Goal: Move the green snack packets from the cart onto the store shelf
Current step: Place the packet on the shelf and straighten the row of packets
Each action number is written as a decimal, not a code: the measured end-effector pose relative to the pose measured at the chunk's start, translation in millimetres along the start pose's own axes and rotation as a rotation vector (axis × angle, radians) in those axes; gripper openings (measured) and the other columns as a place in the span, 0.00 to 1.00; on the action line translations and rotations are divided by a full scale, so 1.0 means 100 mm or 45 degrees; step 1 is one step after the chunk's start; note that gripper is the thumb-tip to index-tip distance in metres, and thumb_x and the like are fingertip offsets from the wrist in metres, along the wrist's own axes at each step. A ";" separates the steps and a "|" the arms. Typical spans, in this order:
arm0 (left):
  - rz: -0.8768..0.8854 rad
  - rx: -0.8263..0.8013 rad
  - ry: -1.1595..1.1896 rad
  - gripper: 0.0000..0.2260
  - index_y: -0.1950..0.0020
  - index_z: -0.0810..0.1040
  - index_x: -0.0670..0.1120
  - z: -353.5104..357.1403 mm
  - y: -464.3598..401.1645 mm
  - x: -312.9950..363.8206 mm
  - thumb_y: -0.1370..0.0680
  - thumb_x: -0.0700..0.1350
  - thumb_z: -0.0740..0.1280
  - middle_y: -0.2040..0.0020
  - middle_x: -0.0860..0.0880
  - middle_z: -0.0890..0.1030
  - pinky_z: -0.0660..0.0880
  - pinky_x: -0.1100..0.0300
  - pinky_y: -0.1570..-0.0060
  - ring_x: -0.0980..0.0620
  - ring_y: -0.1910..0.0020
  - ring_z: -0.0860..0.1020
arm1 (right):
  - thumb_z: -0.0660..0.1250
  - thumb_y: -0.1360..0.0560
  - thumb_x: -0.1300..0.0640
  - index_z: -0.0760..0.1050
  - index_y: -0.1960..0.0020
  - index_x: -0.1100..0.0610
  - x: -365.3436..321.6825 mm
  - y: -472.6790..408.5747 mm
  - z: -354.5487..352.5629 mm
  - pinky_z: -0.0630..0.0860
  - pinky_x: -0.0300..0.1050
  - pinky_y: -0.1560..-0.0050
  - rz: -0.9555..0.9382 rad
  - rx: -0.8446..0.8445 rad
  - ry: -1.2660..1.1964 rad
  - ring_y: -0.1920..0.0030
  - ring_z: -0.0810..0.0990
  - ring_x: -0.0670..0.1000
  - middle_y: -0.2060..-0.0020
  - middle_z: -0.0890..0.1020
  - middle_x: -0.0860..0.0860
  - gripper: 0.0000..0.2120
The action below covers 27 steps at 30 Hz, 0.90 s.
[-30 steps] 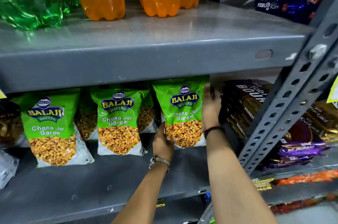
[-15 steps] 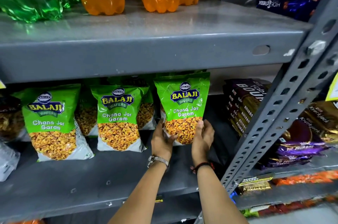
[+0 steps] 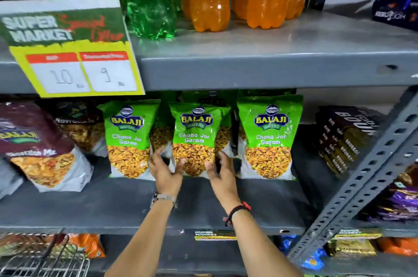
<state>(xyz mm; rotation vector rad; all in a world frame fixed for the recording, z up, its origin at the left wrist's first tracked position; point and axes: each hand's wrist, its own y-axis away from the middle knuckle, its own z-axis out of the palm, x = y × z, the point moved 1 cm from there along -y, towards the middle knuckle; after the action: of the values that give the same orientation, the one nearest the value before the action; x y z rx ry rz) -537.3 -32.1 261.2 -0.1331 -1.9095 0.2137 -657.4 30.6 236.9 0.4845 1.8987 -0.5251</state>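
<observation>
While both hands (image 3: 166, 171) (image 3: 222, 171) clasp middle packet (image 3: 195, 138) — shelf lip (image 3: 158, 229) bare

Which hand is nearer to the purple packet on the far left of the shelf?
Left. The left hand is at the middle green packet's left edge, toward the purple packet; the right hand is farther right.

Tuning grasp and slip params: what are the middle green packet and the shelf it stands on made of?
Middle green packet: looks like thin glossy plastic film, given its sheen and creases. Shelf: seemingly grey painted steel, matte and scuffed; the perforated upright beside it suggests a metal rack.
</observation>
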 end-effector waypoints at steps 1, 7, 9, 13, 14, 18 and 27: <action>-0.023 -0.074 -0.022 0.29 0.34 0.61 0.35 -0.02 -0.04 -0.05 0.31 0.38 0.71 0.34 0.34 0.64 0.61 0.49 0.34 0.38 0.34 0.63 | 0.62 0.25 0.51 0.57 0.30 0.61 0.01 -0.01 0.06 0.61 0.55 0.29 0.048 -0.077 0.012 0.30 0.62 0.57 0.30 0.64 0.59 0.28; -0.042 -0.490 -0.074 0.27 0.30 0.56 0.40 0.01 -0.26 -0.23 0.25 0.39 0.64 0.34 0.39 0.70 0.65 0.59 0.42 0.44 0.35 0.68 | 0.64 0.26 0.55 0.61 0.33 0.61 -0.03 -0.16 0.24 0.65 0.59 0.32 0.156 -0.087 -0.089 0.33 0.68 0.59 0.34 0.70 0.61 0.25; -0.028 -0.507 -0.057 0.24 0.32 0.60 0.39 0.06 -0.27 -0.21 0.25 0.37 0.64 0.37 0.37 0.72 0.65 0.61 0.44 0.46 0.38 0.70 | 0.64 0.26 0.52 0.58 0.30 0.61 0.01 -0.22 0.22 0.62 0.58 0.30 0.235 -0.062 -0.025 0.30 0.64 0.59 0.30 0.66 0.60 0.29; -0.001 -0.517 0.011 0.23 0.34 0.65 0.38 0.16 -0.20 -0.18 0.28 0.35 0.66 0.40 0.38 0.75 0.65 0.67 0.48 0.45 0.41 0.73 | 0.63 0.25 0.53 0.55 0.29 0.60 0.09 -0.23 0.11 0.59 0.51 0.30 0.255 0.084 -0.044 0.28 0.61 0.56 0.28 0.62 0.59 0.30; 0.019 -0.516 0.024 0.23 0.34 0.65 0.39 0.19 -0.19 -0.16 0.28 0.34 0.67 0.40 0.39 0.76 0.64 0.70 0.50 0.47 0.42 0.73 | 0.64 0.26 0.55 0.56 0.29 0.59 0.11 -0.20 0.09 0.60 0.50 0.30 0.237 0.115 -0.075 0.29 0.62 0.56 0.29 0.64 0.58 0.29; 0.080 -0.529 0.007 0.25 0.33 0.65 0.43 0.24 -0.18 -0.14 0.29 0.35 0.68 0.38 0.41 0.75 0.64 0.69 0.47 0.52 0.42 0.71 | 0.63 0.25 0.56 0.58 0.30 0.58 0.17 -0.18 0.04 0.63 0.53 0.30 0.211 0.143 -0.103 0.31 0.64 0.56 0.31 0.66 0.58 0.27; 0.039 -0.515 -0.070 0.26 0.33 0.64 0.44 0.24 -0.17 -0.16 0.29 0.37 0.68 0.38 0.39 0.75 0.69 0.53 0.39 0.42 0.38 0.73 | 0.63 0.25 0.58 0.62 0.33 0.60 0.15 -0.16 0.02 0.65 0.45 0.38 0.133 0.175 -0.126 0.36 0.70 0.56 0.37 0.73 0.60 0.23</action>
<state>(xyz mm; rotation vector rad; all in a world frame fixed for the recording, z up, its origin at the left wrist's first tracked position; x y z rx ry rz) -554.0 -54.2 241.8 -0.4309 -1.9865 -0.1530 -669.8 17.6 224.2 0.6326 1.7407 -0.6022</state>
